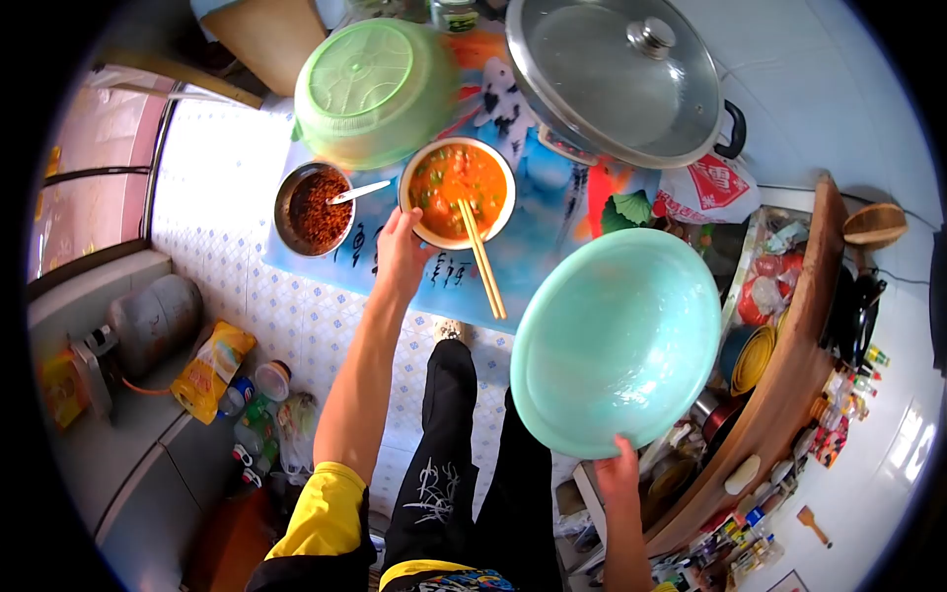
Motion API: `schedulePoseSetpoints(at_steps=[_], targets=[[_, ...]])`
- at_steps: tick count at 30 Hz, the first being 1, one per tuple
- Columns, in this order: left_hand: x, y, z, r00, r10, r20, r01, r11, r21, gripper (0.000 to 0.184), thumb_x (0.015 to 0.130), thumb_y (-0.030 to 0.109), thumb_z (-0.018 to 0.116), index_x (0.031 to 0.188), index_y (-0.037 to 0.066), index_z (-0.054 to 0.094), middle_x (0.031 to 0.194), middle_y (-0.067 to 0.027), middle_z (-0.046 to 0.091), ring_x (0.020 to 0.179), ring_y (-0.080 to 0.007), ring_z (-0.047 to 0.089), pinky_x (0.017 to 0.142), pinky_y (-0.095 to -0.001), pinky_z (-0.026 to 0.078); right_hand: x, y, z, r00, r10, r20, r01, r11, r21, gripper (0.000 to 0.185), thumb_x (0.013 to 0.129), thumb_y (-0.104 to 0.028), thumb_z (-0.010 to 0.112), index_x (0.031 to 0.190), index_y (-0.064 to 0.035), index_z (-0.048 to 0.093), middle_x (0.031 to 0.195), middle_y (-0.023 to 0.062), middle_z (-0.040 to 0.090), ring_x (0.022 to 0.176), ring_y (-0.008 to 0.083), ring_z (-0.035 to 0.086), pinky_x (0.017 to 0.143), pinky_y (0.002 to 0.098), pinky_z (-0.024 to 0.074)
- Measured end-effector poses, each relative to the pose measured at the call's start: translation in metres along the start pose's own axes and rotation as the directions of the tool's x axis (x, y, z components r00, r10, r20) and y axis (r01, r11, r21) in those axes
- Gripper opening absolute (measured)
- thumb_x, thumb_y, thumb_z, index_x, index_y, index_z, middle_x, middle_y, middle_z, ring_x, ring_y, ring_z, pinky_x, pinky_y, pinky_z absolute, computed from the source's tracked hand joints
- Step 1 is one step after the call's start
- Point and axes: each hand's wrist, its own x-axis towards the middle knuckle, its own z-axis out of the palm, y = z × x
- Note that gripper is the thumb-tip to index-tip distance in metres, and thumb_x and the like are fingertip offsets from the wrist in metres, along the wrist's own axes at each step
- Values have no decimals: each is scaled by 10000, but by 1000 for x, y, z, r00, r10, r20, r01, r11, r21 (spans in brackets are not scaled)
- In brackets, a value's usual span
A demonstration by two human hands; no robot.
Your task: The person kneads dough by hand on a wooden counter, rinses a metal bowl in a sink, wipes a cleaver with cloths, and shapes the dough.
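Fingers [621, 466] are closed on the basin [612, 335] and upper-centre bowl [511, 197]; soup [441, 187] may be spilled if the left hand [398, 247] is tilted.

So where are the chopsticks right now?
In the head view, the chopsticks rest in the bowl of orange-red soup, poking over its near rim, just right of the left hand.

Pale-green glossy round basin [617, 340], tilted, beside the soup bowl [458, 193].
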Motion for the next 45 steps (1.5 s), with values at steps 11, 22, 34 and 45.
schedulePoseSetpoints(at_steps=[11,22,34,45], targets=[[15,5,12,996,92,-18,-91,994,63,410,918,316,584,1238,75,496,1180,-37,562,1058,-166,567,813,-362,495,9,8,-1,999,-31,22,30,999,41,444,867,8,492,1302,-57,432,1225,87,545,1094,236,560,894,397,494],[-18,-16,29,990,-61,-129,23,960,-278,557,943,468,427,1381,146,307,1378,-164,332,1221,-370,419,996,-559,383,12,-24,26,995,-43,95,55,991,-121,446,895,-32,441,1335,-35,375,1247,133,518,1078,252,572,839,389,522],[-68,-43,-37,942,-63,-330,-5,980,-200,426,951,315,464,1268,40,391,1240,-159,478,1072,-326,529,953,-446,458,57,-45,44,966,15,259,53,966,-255,438,924,-96,485,1338,-9,371,1262,146,510,1102,261,557,842,415,513],[-297,-118,-115,882,-201,-426,417,753,509,322,966,273,426,965,-9,582,550,-59,504,369,-132,389,347,-277,328,67,-36,47,912,36,409,14,993,-119,488,918,-127,556,1355,-54,352,1320,102,465,1163,233,503,910,369,479]])
